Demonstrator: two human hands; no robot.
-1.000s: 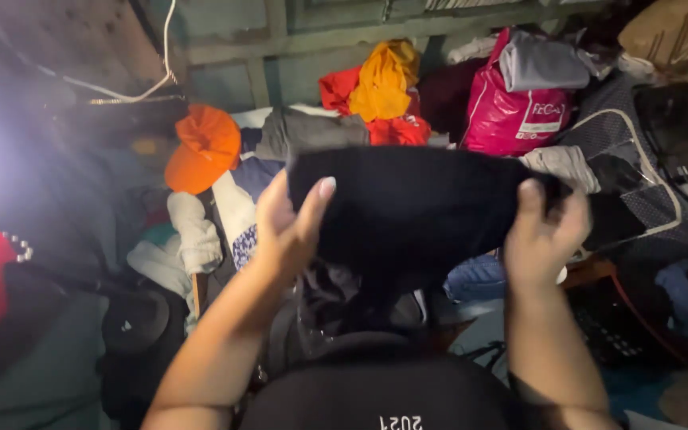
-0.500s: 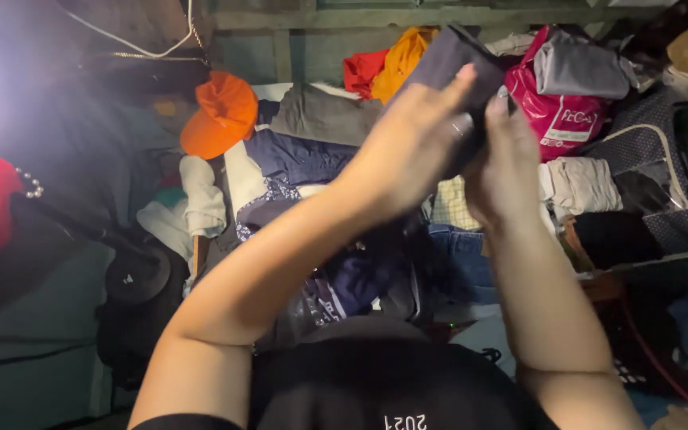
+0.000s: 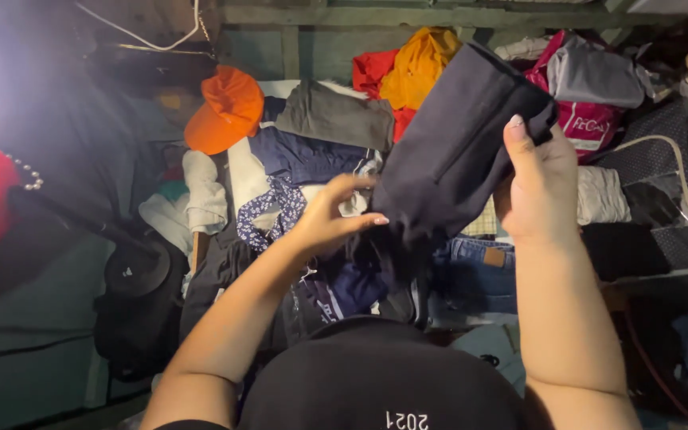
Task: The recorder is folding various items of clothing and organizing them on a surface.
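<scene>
Hands are working a dark folded garment (image 3: 459, 139) above a heap of clothes. It is hanging in the air over the middle of the pile, its long axis running on a slant from the upper right down to the lower left. The right hand (image 3: 539, 187) is gripping its upper right edge, thumb pressing the near face, so the cloth is lying up and to the left of that hand. The left hand (image 3: 332, 215) is sitting at the lower left end, fingers curled and pinching toward the bottom corner; whether it is truly clamping the cloth I cannot tell. An orange cap (image 3: 228, 107) is lying well apart, toward the far left of the pile.
</scene>
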